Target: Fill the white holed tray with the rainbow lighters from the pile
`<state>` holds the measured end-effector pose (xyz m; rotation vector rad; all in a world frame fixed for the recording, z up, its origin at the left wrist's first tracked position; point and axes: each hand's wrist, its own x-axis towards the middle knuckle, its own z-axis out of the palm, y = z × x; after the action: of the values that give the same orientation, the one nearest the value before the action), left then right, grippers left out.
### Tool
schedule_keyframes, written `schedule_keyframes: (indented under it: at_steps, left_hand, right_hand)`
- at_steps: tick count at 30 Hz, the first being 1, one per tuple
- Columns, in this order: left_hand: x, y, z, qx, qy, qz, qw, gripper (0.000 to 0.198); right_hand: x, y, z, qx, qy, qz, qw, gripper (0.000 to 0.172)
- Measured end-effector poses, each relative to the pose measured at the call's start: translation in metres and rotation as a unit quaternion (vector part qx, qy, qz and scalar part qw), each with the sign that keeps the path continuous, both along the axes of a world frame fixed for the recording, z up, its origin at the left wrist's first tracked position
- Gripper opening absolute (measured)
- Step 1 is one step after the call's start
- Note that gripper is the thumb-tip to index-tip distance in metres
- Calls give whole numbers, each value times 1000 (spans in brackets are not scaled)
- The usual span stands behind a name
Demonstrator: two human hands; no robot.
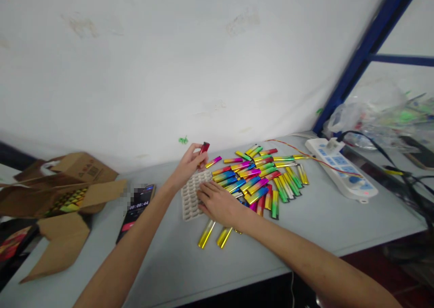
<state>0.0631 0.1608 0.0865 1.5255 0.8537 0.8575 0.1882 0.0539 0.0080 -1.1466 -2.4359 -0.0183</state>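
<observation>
My left hand [191, 163] is closed around a red lighter [205, 147], held upright above the back edge of a pale tray [190, 199]. The tray has rows of small oval pockets. Over its right side lies my right hand [219, 204], palm down with fingers stretched out; what is under the palm is hidden. To the right spreads a loose pile of shiny lighters [257, 177] in gold, blue, red, pink and green. A pair of gold lighters [206, 235] rests in front of my right hand.
At left stands an open cardboard box [101, 195] with yellow-patterned contents; its flap reaches over the table. A phone [137, 210] showing a timer lies beside it. A white power strip [342, 168] with cables sits at right, near plastic bags [369, 118] and a blue frame [356, 59].
</observation>
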Motion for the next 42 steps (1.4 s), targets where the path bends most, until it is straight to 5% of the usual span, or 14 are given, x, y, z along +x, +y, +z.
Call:
schedule_keyframes:
  at_steps: [4,8,17,26,31,42]
  left_hand:
    - [-27,-29,6,-80,-81,57,992,43]
    - [-51,-45,-6,-77,-92,93,988,53]
    - [-72,-51,-38,-140,-139,128,972,42]
    - [-77,-52,-40,-162,-166,163,959,40]
    - [-75,-54,-38,-130,-188,187,955,45]
    - [-85,-40,-55,84,-112,263,955,43]
  right_hand:
    - [4,0,3,-22,26,18,999,32]
    - [6,-2,8,-34,24,21,999,34]
    - [7,-4,6,-39,28,22,999,37]
    - [7,-5,8,-49,29,18,998,37]
    - [7,-5,8,-48,27,17,998,37]
    - [7,-5,10,-62,17,17,998,40]
